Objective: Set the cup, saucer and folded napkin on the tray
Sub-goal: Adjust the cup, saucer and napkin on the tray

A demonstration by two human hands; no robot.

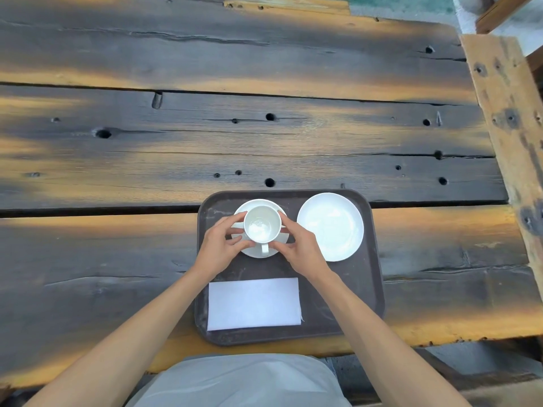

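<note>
Here, both your hands close on the cup (pixel 262 224): your left hand (pixel 219 248) curls its thumb and fingers against the cup's 9 o'clock side, and your right hand (pixel 301 248) does the same from 3 o'clock, fingertips pinching the wall near the rim. The fingers are bent, not flat, with the two hands set apart by the width of the cup.

The cup is smooth, glossy white ceramic, round and empty, upright, its small loop handle pointing toward you at 6 o'clock. It sits on a round white saucer (pixel 266 252) of the same glazed finish, whose rim shows beyond the cup at 12 and 6 o'clock.

Just beside the saucer, at 3 o'clock, lies a larger round white plate (pixel 330 227), shallow and shiny, nearly touching the saucer's edge. At 6 o'clock from the cup, between your forearms, lies the folded napkin (pixel 254 304): a flat, matte white rectangle, its long side running left to right, with a slightly frayed corner on its right side.

All four rest on the tray (pixel 364 289), a dark brown rectangle with rounded corners, a low raised lip and a scuffed, pale-streaked surface. The tray sits at the near edge of the desk (pixel 147 160), made of wide, weathered planks, dark grey and worn to orange in patches, cracked and pitted with round holes.
</note>
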